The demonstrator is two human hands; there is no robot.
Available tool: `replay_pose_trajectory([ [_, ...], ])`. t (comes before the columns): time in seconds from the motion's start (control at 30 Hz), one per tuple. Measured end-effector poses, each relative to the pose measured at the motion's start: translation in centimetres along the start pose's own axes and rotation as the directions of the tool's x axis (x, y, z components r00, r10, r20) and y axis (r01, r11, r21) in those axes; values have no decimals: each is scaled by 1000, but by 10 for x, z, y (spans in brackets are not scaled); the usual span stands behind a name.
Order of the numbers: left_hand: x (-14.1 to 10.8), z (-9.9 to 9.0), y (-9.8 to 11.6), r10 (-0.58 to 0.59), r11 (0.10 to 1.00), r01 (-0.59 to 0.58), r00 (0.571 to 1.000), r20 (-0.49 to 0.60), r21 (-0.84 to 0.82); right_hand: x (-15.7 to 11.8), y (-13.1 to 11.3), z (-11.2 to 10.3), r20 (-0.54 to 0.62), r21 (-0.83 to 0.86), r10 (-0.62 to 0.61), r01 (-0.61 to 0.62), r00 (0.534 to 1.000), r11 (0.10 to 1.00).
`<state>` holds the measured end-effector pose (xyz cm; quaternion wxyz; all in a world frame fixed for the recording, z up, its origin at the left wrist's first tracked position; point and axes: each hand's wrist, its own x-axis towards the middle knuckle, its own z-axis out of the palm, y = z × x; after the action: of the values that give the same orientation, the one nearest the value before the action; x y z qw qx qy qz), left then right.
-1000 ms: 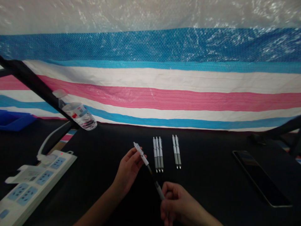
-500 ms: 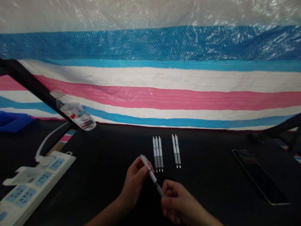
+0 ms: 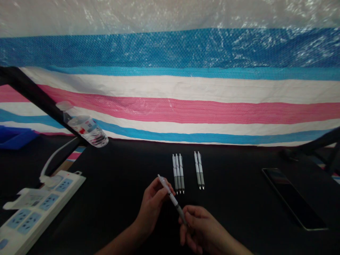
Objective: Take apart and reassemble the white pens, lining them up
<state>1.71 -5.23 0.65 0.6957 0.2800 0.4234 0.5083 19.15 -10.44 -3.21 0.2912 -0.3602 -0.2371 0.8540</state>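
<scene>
A white pen with a grey grip [image 3: 173,199] slants between my two hands above the black table [image 3: 127,166]. My left hand [image 3: 152,203] pinches its white upper half between thumb and fingers. At the grey lower end, my right hand [image 3: 199,225] is closed around the grip, so the tip is hidden. Just beyond my left fingertips lie three matching pens [image 3: 178,173] side by side, tips toward me. Two more pens of the same kind [image 3: 199,170] lie together to their right.
A white power strip [image 3: 45,205] with a plugged cable lies at the left. A water bottle [image 3: 87,129] leans by a dark bar behind it, and a blue tray [image 3: 17,137] sits at far left. On the right rests a phone [image 3: 293,198]. Striped sheeting [image 3: 186,109] hangs behind.
My right hand's fingers have shifted on the pen's grey end, the thumb and index now higher along the grip. My left hand keeps its hold, and the lying pens have stayed put.
</scene>
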Motion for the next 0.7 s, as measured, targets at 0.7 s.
replay_pose_trajectory([
  [0.7, 3, 0, 5, -11, 998, 8, 999, -43, -60, -1, -2, 4, -35, -50, -11, 10, 999, 999],
])
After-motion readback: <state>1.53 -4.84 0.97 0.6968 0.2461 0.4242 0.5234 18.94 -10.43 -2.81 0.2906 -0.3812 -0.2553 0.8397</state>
